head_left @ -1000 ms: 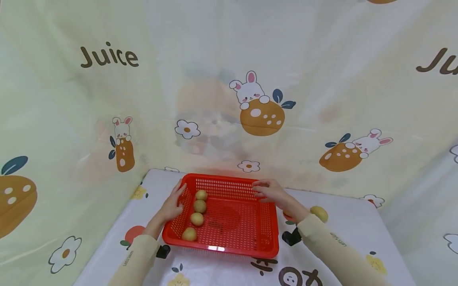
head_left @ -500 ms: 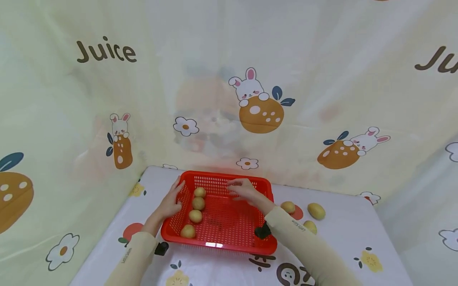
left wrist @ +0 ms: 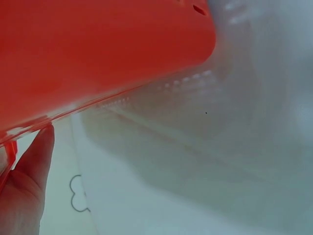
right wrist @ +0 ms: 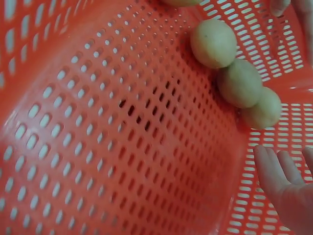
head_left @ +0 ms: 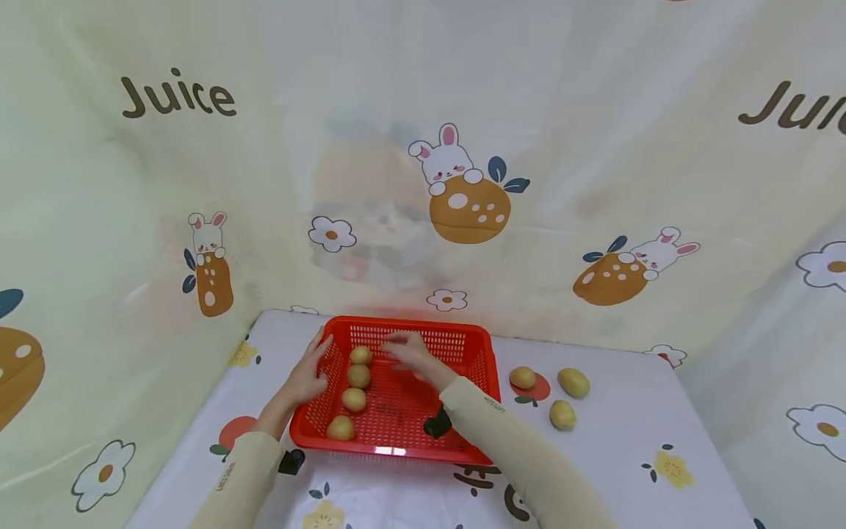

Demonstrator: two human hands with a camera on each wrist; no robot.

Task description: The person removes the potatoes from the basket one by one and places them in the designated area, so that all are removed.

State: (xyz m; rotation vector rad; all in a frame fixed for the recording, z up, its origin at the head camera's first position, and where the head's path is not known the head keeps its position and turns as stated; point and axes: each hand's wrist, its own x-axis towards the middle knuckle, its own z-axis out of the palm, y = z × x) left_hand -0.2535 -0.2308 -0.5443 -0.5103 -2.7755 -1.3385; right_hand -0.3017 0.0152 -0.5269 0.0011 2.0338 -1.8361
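Head view, lower centre of the frame. A red perforated basket (head_left: 403, 411) stands on a white printed tablecloth (head_left: 634, 455). At the basket's left edge the left hand (head_left: 305, 376) lies flat against the outside of the left wall, fingers straight and together, gripping nothing; the left wrist view shows a fingertip (left wrist: 41, 147) touching the underside of the basket rim (left wrist: 98, 54).

Just inside that left wall four potatoes form a line from back to front: the rear potato (head_left: 360, 355), the second potato (head_left: 359, 375), the third potato (head_left: 353, 400) and the front potato (head_left: 340, 427). The right wrist view shows three of them touching one another along the mesh floor (right wrist: 122, 137).

To the right of this row, the right hand (head_left: 410, 351) is over the rear part of the basket interior, close to the rear potato, with fingers extended and loosely spread and nothing between them; in the right wrist view its fingers (right wrist: 281, 176) appear at the lower right, apart from the potatoes. Its cream sleeve (head_left: 509, 448) crosses the basket's front right corner.

Right of the basket, on the cloth and well apart from it, lie three loose potatoes: one (head_left: 522, 378) on an orange print, one (head_left: 573, 382) further right, one (head_left: 562, 415) nearer the front.
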